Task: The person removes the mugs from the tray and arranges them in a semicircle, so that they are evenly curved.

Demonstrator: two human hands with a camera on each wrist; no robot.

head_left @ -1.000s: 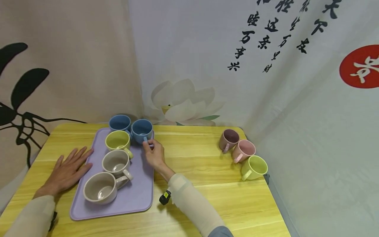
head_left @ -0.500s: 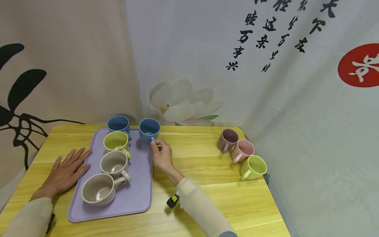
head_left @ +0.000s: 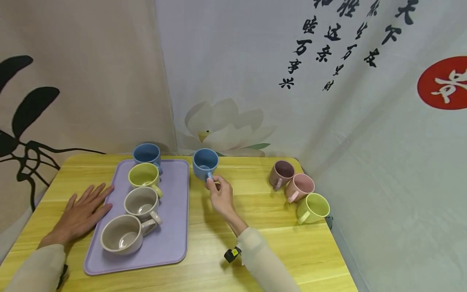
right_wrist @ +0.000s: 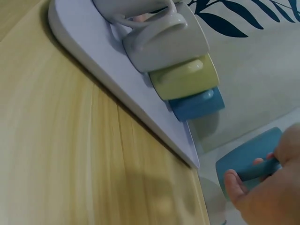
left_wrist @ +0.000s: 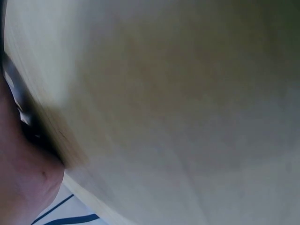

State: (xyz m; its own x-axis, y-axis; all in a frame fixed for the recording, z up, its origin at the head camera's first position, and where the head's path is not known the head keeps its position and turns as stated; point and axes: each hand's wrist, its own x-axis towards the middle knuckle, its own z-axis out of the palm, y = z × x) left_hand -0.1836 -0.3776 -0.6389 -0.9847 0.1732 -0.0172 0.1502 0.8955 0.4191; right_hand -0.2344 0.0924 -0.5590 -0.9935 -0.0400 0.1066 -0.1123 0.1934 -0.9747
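Cream fabric covers the left forearm, and the left hand (head_left: 80,215) lies with fingers spread, fingertips at the left rim of a flat, rectangular lilac tray (head_left: 173,231). On it stand 4 cups, near to far: a wide off-white cup (head_left: 122,234), another off-white cup (head_left: 141,201), a round yellow-green cup (head_left: 144,175) and a blue cup (head_left: 146,153). Beyond the tray's far right corner, off it, is a matching blue handled cup (head_left: 205,163); the right hand (head_left: 221,198) pinches its handle between thumb and fingers. At the right edge of the yellow wood-grain table (head_left: 219,239), 3 cups stand close together: plum (head_left: 281,174), pink (head_left: 300,187) and yellow-green (head_left: 313,207).

The cup handling looks partway: 3 cups sit at the right, 4 on the tray, and the gripped cup seems not yet set down.

Whether its base clears the table is hard to judge. Bases of the tray's rear cups are mostly hidden from the head view, and the left wrist view is a blur of wood and skin, its fingers not distinguishable.
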